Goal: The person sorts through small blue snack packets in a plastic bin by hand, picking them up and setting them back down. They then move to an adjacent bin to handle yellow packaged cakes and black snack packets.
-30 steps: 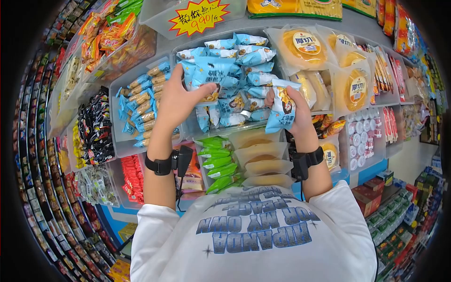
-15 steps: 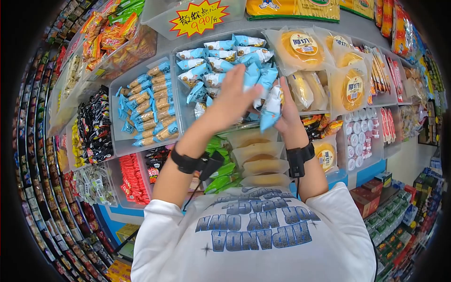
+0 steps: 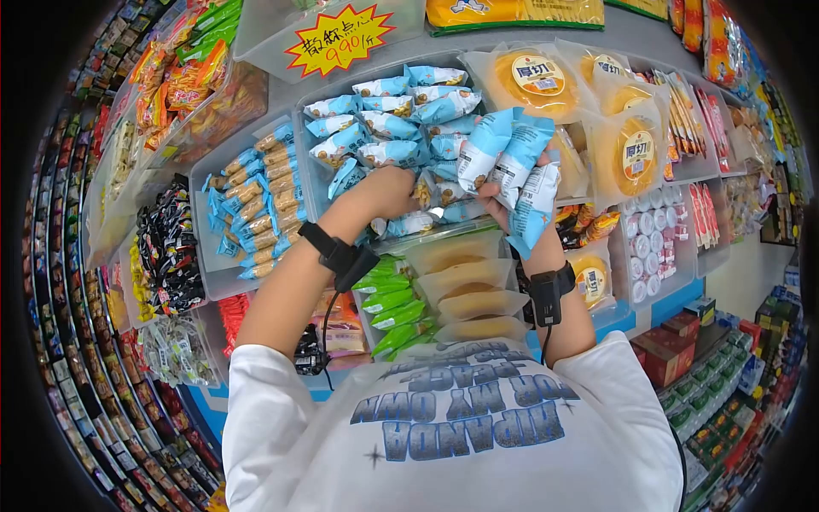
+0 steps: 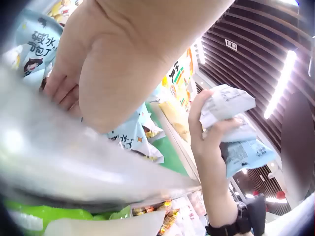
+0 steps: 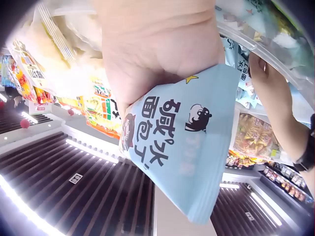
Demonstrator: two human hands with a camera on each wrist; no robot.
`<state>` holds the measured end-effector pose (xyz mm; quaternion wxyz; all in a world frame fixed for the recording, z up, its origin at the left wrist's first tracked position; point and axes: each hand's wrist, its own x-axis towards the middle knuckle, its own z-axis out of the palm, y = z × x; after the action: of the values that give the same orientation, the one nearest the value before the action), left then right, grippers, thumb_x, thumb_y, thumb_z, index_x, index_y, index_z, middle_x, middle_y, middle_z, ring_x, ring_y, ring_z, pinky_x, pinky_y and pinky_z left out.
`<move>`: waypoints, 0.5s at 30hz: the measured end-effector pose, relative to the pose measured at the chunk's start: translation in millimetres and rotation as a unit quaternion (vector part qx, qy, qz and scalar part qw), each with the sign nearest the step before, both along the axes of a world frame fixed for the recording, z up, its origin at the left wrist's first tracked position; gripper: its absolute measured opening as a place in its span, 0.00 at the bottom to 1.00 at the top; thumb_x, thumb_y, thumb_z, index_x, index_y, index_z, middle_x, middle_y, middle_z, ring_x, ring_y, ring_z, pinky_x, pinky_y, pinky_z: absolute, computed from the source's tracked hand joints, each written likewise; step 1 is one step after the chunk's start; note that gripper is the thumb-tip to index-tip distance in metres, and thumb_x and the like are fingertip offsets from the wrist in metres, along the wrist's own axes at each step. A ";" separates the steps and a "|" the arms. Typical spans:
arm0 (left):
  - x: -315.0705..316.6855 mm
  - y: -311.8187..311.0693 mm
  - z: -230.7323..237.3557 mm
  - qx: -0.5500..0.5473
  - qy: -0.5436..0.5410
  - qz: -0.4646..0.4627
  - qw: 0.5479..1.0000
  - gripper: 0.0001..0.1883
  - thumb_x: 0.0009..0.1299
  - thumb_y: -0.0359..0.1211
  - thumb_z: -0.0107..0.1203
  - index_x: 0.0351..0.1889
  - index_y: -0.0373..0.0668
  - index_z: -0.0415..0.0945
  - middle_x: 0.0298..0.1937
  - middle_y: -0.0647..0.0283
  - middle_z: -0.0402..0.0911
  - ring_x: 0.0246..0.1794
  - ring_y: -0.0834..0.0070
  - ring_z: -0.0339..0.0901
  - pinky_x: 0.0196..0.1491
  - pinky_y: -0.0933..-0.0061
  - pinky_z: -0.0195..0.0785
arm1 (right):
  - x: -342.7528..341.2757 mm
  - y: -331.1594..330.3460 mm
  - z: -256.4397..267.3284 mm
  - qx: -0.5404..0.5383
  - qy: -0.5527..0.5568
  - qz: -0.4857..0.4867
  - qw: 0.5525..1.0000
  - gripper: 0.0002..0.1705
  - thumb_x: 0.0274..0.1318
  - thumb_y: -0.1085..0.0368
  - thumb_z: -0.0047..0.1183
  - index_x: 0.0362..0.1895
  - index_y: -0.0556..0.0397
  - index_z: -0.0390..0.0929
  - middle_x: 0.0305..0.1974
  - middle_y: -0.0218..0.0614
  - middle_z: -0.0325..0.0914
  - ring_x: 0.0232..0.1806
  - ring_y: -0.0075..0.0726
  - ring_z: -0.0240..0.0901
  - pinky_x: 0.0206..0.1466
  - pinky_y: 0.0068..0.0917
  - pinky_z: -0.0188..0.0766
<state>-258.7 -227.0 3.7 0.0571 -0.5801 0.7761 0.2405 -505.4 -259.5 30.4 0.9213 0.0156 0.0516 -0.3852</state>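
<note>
My right hand (image 3: 496,205) grips a bunch of three blue-and-white snack packets (image 3: 535,205) above the front right of a clear plastic bin (image 3: 309,175). In the right wrist view, one held packet (image 5: 197,142) fills the middle, its dark printed characters facing the camera. My left hand (image 3: 391,194) reaches down into the same bin, among more blue packets (image 3: 388,154) laid in rows. Seen from the left wrist, the fingers of that hand (image 4: 118,73) bend down behind the blurred bin wall, beside a blue packet (image 4: 37,46); I cannot tell whether they hold one.
Left of the bin stands a tray of brown snack sticks (image 3: 256,200) in blue wrappers. Bagged round cakes (image 3: 636,149) lie to the right. Nearer my body are green packets (image 3: 397,307) and bagged flat cakes (image 3: 478,303). A yellow price sign (image 3: 341,43) stands behind.
The left hand passed packets across to the right hand, then moved back left and down into the bin. The right hand went from one packet to three.
</note>
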 end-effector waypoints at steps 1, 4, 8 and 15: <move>-1.5 -2.2 1.8 0.027 0.003 0.013 1.000 0.20 0.63 0.41 0.61 0.42 0.32 0.77 0.36 0.43 0.82 0.41 0.47 0.79 0.48 0.54 0.71 | -1.5 -0.3 -0.3 -0.006 0.008 0.009 1.000 0.29 0.68 0.38 0.40 0.59 0.43 0.72 0.48 0.43 0.79 0.43 0.50 0.75 0.44 0.46 0.73; -2.2 -0.6 0.4 0.054 0.023 0.024 0.998 0.23 0.63 0.43 0.62 0.48 0.34 0.78 0.36 0.43 0.82 0.41 0.48 0.80 0.46 0.55 0.72 | -5.1 0.1 10.8 0.032 -0.011 -0.035 0.999 0.28 0.67 0.39 0.43 0.59 0.42 0.73 0.48 0.43 0.79 0.45 0.49 0.75 0.46 0.46 0.73; -1.2 -1.3 2.8 0.094 -0.017 -0.011 0.995 0.24 0.64 0.42 0.60 0.53 0.35 0.79 0.36 0.45 0.83 0.42 0.47 0.80 0.45 0.55 0.72 | -12.4 -8.9 10.1 0.037 -0.042 -0.022 0.998 0.28 0.68 0.38 0.40 0.59 0.41 0.73 0.47 0.42 0.80 0.45 0.50 0.76 0.48 0.47 0.74; -23.2 11.3 -12.5 0.025 -0.064 -0.018 0.997 0.13 0.63 0.32 0.58 0.42 0.34 0.82 0.44 0.46 0.79 0.43 0.48 0.81 0.45 0.55 0.74 | -8.2 -6.2 2.2 -0.064 0.009 -0.025 0.998 0.31 0.70 0.36 0.33 0.61 0.41 0.71 0.49 0.43 0.79 0.42 0.54 0.79 0.47 0.46 0.78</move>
<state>-281.9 -215.6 -8.8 0.1252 -0.5785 0.7750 0.2213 -513.6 -265.7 32.6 0.9100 -0.0454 0.0350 -0.4107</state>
